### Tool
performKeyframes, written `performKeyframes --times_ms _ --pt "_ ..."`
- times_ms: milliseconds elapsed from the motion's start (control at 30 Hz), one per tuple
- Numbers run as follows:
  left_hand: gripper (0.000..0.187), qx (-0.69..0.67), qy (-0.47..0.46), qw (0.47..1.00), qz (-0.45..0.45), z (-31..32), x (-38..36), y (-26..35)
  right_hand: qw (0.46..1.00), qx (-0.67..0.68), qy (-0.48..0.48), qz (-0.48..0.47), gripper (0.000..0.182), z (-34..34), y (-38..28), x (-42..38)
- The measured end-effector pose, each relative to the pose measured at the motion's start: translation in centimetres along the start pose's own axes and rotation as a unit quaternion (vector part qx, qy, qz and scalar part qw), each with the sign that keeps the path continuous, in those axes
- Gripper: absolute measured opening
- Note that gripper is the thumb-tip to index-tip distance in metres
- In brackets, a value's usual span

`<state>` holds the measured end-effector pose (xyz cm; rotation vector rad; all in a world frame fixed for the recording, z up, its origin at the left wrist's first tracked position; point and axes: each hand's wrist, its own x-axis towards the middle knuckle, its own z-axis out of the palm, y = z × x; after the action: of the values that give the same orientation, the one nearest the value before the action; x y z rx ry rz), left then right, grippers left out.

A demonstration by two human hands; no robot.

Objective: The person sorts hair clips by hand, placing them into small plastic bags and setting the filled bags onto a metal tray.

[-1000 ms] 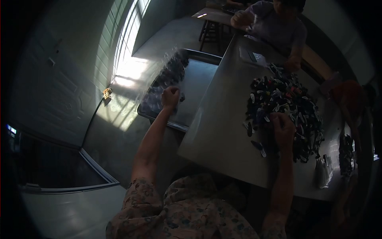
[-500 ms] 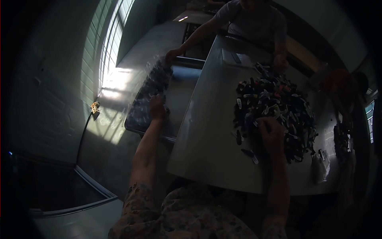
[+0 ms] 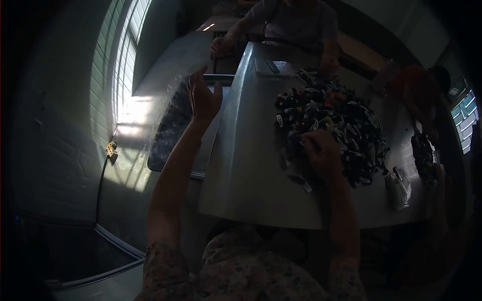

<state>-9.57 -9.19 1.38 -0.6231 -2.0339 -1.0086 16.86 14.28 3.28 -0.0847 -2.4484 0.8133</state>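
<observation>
My left hand [image 3: 205,103] is raised over the clear plastic bag [image 3: 173,128], fingers apart, with nothing visible in it. The bag has dark contents and lies on a lower surface left of the table. My right hand [image 3: 322,154] rests at the near left side of a large pile of small clips [image 3: 346,120], which look like snap hair clips. Its thumb and fingers are pinched together; whatever is between them is hidden. Most clips are black, some pale or coloured. A few loose clips [image 3: 305,184] lie on the table [image 3: 246,150] beside the pile.
Across the table a person [image 3: 301,25] has one hand [image 3: 220,47] near the bag's far end and the other at the pile. Another person in red [image 3: 414,88] is at the right, near a smaller dark pile [image 3: 423,155] and a clear packet [image 3: 400,190].
My left hand has lifted off the bag and opened, moving away from me. The other person's hand has drawn back from the bag. My right hand stays by the pile; the view has shifted.
</observation>
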Motion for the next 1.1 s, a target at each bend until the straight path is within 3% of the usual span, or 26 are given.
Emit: performKeyframes --times_ms 133,200,267,367,567,800,833,900,1100 --pt "0.049 -0.171 -0.128 0.977 -0.011 2.3 -1.1 7.7 0.994 -0.062 -0.047 -0.08 0.033 0.5 -0.4 -0.6" --pt "0.05 -0.162 -0.212 0.963 -0.031 3.6 -2.5 9.9 0.988 -0.083 -0.066 -0.114 0.041 1.4 -1.5 -1.5" --pt "0.049 -0.172 -0.273 0.945 -0.061 4.8 -4.3 11.4 0.954 -0.194 -0.151 -0.173 0.05 2.3 -2.8 -2.5" --pt "0.049 -0.185 -0.297 0.936 -0.047 6.8 -5.9 11.5 0.941 -0.224 -0.156 -0.2 0.053 2.7 -1.7 -2.9" --pt "0.054 -0.16 -0.298 0.941 0.016 7.1 -7.8 12.2 0.913 -0.376 -0.088 -0.13 0.052 -2.2 4.0 -2.4" --pt "0.064 -0.115 -0.363 0.924 0.039 4.5 -8.3 14.8 0.955 -0.285 -0.035 0.073 0.059 -9.5 9.0 -6.7" --pt "0.068 -0.124 -0.377 0.918 0.021 4.0 -8.4 15.6 0.952 -0.278 -0.026 0.124 0.061 -9.6 9.7 -7.6" --pt "0.073 -0.132 -0.394 0.91 0.002 3.8 -9.5 16.8 0.947 -0.294 -0.014 0.126 0.062 -8.4 10.9 -9.3" --pt "0.078 -0.114 -0.418 0.9 0.05 3.8 -11.0 19.0 0.946 -0.285 0.034 0.149 0.062 -4.3 6.8 -7.0"
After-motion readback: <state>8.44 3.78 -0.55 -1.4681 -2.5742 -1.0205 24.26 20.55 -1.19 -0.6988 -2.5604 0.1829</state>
